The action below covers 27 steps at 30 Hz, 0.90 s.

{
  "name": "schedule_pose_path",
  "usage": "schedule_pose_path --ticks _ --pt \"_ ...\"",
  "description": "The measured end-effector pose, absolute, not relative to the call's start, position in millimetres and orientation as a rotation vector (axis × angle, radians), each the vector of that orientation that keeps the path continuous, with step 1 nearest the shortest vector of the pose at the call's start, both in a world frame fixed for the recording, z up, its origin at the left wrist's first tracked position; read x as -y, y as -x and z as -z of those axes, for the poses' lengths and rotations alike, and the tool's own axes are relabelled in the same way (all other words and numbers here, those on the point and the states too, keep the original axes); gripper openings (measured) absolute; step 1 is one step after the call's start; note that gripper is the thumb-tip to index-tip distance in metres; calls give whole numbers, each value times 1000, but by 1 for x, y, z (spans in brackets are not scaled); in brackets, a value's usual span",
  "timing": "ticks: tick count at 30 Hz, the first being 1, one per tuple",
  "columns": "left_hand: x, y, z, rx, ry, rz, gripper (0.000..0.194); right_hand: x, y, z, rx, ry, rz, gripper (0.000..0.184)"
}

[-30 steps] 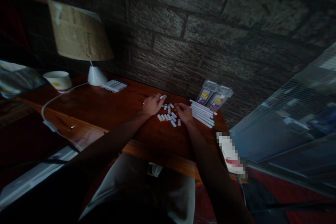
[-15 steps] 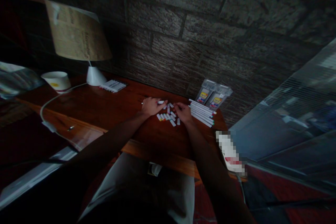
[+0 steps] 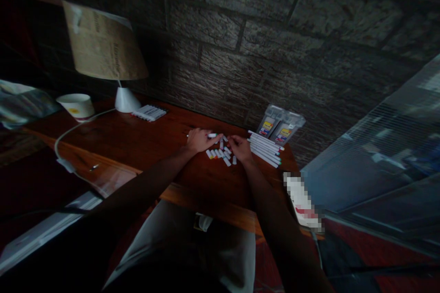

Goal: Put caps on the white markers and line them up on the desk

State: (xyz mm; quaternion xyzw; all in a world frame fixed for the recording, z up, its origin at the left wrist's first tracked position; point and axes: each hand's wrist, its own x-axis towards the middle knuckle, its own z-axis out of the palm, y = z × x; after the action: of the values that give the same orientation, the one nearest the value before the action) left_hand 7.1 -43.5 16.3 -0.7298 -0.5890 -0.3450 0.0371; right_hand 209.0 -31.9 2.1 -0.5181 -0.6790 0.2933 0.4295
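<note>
My left hand [image 3: 198, 141] is closed round a white marker [image 3: 212, 135], which lies crosswise in it, with one end sticking out past the thumb. Close by on the right, my right hand [image 3: 241, 148] has its thumb and fingertips pinched together over the loose caps; whether something small is between them I cannot make out. Several white marker caps [image 3: 221, 144] are scattered between and below the hands, some with yellow, orange or red ends. Beside my right hand lies a row of white markers [image 3: 264, 149] with coloured tips.
Two clear plastic cases [image 3: 282, 132] stand against the brick wall behind the markers. Further left on the wooden desk [image 3: 165, 139] are a pack of markers [image 3: 150, 112], a lamp [image 3: 126, 100] and a paper cup [image 3: 76, 106]. A pixelated white object [image 3: 302, 201] lies at the right edge.
The view has shifted very slightly. Both hands keep nearly the same pose, and the marker stays in my left hand.
</note>
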Motion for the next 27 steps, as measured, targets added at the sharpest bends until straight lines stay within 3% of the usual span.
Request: schedule_pose_path --ticks 19,27 --pt "47 -8 -22 1802 2270 927 61 30 -209 0 1729 1301 -688 32" --pt "40 -6 -15 1647 2291 1237 41 32 -210 -2 1752 1310 -658 33"
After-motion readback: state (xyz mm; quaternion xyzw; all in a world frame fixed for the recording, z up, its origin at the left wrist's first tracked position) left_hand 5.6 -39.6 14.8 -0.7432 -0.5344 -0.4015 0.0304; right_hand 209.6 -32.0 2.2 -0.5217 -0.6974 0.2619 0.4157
